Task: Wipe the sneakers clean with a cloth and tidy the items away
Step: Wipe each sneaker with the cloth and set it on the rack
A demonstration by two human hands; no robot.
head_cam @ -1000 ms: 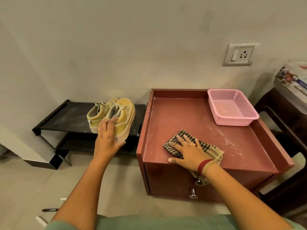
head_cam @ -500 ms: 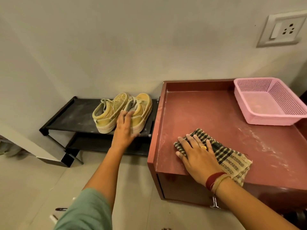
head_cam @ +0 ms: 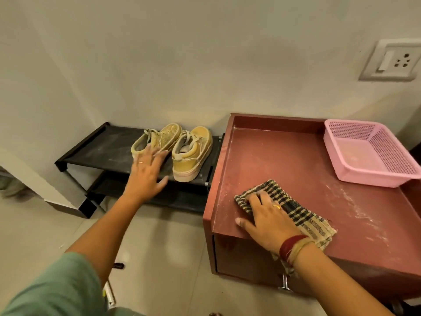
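Sneakers (head_cam: 193, 153) on shelf (head_cam: 102, 147); cloth (head_cam: 293, 208) tidy-up step.
Left hand (head_cam: 145, 176) spread, blurry; right hand (head_cam: 268, 222) grips cloth on worktop (head_cam: 284, 160), basket (head_cam: 376, 180) likely next.

Matt fabric sneakers (head_cam: 193, 151); woven checked cloth (head_cam: 296, 210); perforated plastic basket (head_cam: 364, 179); smooth, dust-streaked wooden cabinet (head_cam: 273, 160); matt, dusty rack (head_cam: 102, 147); shiny metal knob (head_cam: 284, 282).

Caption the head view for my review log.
Open left hand by sneakers on the rack; right hand grips the cloth on the cabinet.

Warm, dim indoor light; soft shadows, wide-angle bending at edges, left hand (head_cam: 145, 176) motion-blurred.
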